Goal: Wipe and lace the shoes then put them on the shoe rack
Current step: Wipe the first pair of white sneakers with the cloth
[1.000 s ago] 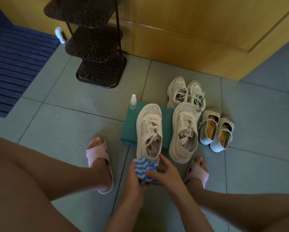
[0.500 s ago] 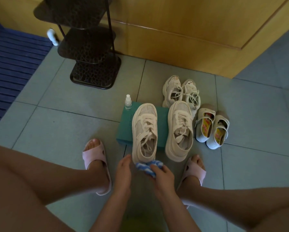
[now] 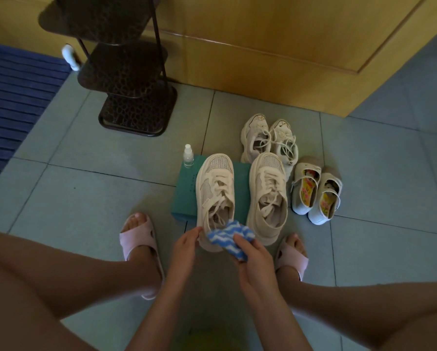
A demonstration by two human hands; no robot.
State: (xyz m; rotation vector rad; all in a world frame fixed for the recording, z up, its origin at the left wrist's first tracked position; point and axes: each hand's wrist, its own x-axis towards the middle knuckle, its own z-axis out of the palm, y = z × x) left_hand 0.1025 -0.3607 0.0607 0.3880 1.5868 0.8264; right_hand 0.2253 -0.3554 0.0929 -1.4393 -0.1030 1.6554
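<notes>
Sitting on a green box (image 3: 187, 196), the beige shoe (image 3: 214, 193) has its heel pinched by the left hand (image 3: 185, 245). The right hand (image 3: 252, 259) grips a blue and white cloth (image 3: 227, 235) at that heel. The other shoe (image 3: 268, 196) stands just beside. The dark shoe rack (image 3: 133, 79) is well apart.

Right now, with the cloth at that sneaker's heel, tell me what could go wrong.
The beige sneaker being wiped sticks out past the teal box's near edge. The right hand pressing the blue-and-white cloth on its heel might tip or slide it, though the left hand holds the heel.
A shove forward could knock the spray bottle at the box's far corner.
Its loose laces may snag the cloth.
</notes>
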